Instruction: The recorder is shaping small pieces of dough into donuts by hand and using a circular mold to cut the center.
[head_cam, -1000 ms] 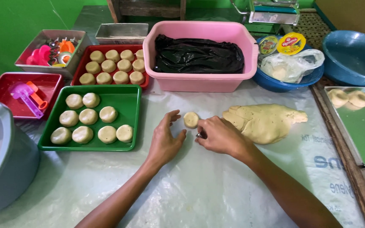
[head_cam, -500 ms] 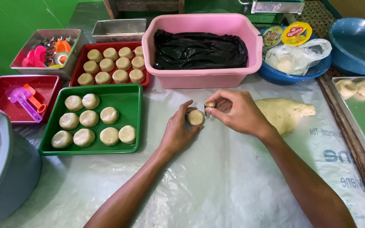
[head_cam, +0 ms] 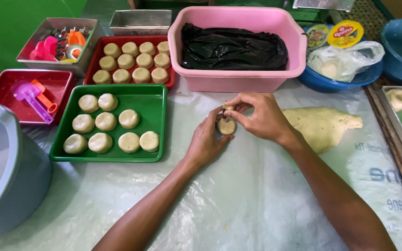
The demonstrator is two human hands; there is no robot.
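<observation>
My left hand (head_cam: 208, 139) holds a small round dough disc (head_cam: 226, 126) at its fingertips, just above the plastic-covered table. My right hand (head_cam: 259, 116) is curled over it from the right, and its thumb and fingers pinch a small bit of dough (head_cam: 229, 107) right above the disc. A flat slab of pale dough (head_cam: 322, 126) lies on the table just right of my right wrist. To the left, a green tray (head_cam: 159, 123) carries several shaped dough rounds.
Behind the green tray stands a red tray (head_cam: 168, 81) with more dough rounds. A pink tub (head_cam: 238, 79) with a black bag, blue bowls (head_cam: 331, 81), a metal box of cutters (head_cam: 56, 42), a red tray with plastic tools (head_cam: 5, 90) and a grey bucket (head_cam: 10, 181) ring the work area.
Both hands have lifted the dough disc slightly and drawn closer together. The right hand now pinches a small bit of dough above the disc.
</observation>
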